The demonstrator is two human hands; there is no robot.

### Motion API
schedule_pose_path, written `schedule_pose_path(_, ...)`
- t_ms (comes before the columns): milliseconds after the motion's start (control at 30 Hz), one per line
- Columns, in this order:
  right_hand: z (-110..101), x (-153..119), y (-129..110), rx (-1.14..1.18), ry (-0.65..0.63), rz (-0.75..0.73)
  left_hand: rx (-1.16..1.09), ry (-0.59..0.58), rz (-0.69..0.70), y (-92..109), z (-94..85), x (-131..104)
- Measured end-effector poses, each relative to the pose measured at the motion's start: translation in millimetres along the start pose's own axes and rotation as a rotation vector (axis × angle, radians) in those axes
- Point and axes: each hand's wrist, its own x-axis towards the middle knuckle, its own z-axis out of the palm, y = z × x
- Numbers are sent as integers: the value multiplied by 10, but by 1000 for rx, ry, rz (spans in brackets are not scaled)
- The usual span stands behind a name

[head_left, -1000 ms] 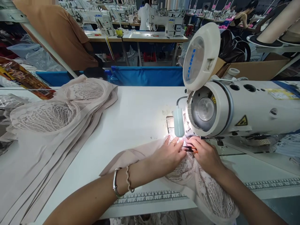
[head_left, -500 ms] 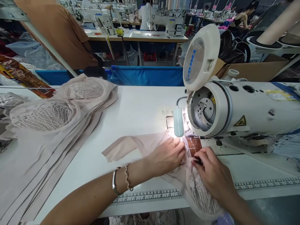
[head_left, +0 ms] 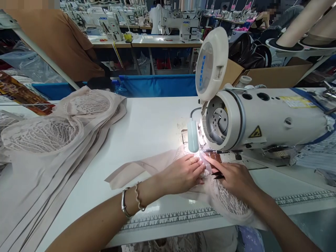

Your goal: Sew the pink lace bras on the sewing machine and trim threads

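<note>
Since the earlier frame the right hand [head_left: 233,176] has moved up toward the sewing machine [head_left: 262,119], its index finger now stretched onto the lace garment [head_left: 232,201] near the small lamp [head_left: 193,136], close beside the left hand [head_left: 183,173]. The right grip is closed around black snips [head_left: 217,174], whose blades poke out leftward beneath that finger; the left grip is apart, fingers laid along the cloth and pressing rather than clamping, as far as can be seen. The garment lies on the table [head_left: 149,129] before the machine, running under both hands, one plain end trailing left and a lacy cup bulging by the right wrist.

With blade tips so near, a careless push could nick the lace or snag a loop. Uneven pressure between the hands might pucker the layers, and fingertips this close to the needle, which is hidden, could be caught if the machine ran.

Plain parts of the fabric look thin, sheer and limp, a pinkish beige; the lace is openwork, with vein-like ridges over rounded cups. A stack of similar garments [head_left: 47,134] drapes in long soft folds at the left. The table is smooth, glossy white, the machine a hard, pale cylinder with its round lid [head_left: 211,64] raised
</note>
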Motion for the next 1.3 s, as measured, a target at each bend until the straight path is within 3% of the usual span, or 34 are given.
schedule_pose_path(500, 29, 160, 37, -117, -111, 60, 59, -53, -38, -37, -74, 3)
schedule_pose_path(700, 74, 140, 134, -38, -26, -55, 140, -37, -54, -61, -95, -4)
schedule_pose_path(900, 56, 221, 190, 39, -119, -20, 155, -34, -69, -70, -34, -29)
schedule_pose_path(1133, 135, 188, 294, 89, -96, -85, 149, -49, -115, -85, -44, -20)
schedule_pose_path(1300, 106, 258, 305, 199, -145, -32, 124, -46, -144, -115, -28, -21)
